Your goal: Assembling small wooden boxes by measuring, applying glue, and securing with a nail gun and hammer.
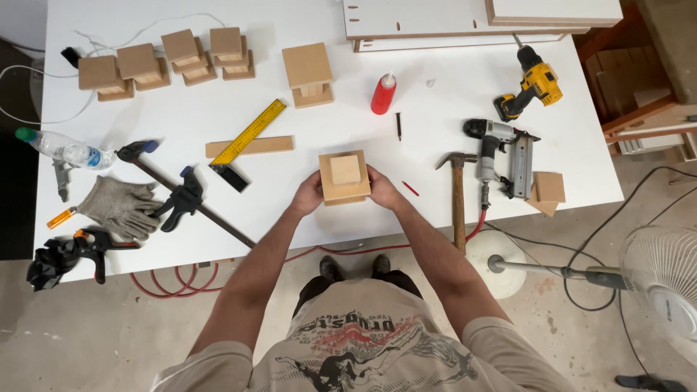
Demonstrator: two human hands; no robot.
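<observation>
My left hand [308,194] and my right hand [383,190] grip a small wooden block assembly [344,176] from either side on the white table [435,65]. It is a square board with a smaller square block on top. Both hands press against its sides near the table's front edge.
Several similar block assemblies [167,62] stand at the back left, one larger [308,74] mid-back. A yellow square ruler [247,138], wood strip [250,147], bar clamps [185,196], gloves [120,207], red glue bottle [383,94], hammer [457,196], nail gun [501,156], drill [528,91] and fan [664,287] surround.
</observation>
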